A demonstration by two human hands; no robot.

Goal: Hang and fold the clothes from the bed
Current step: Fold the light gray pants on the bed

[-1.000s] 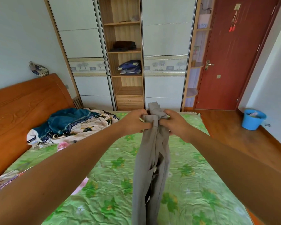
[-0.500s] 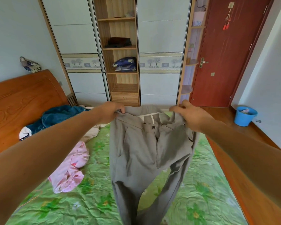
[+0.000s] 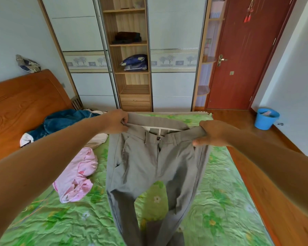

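Between fingers: trousers [image 3: 155,167] stretched flat by waistband, legs hanging, likely squared for folding. Left hand [image 3: 116,122] pinches one corner, right hand [image 3: 211,133] grips other.

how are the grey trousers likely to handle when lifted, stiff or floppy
Likely floppy: the grey trousers sag between the left hand and right hand, and the legs hang limp towards the bed. Probably light for their size, since pinches at the waistband carry them. Not slippery, it seems: the cloth looks matte and creased.
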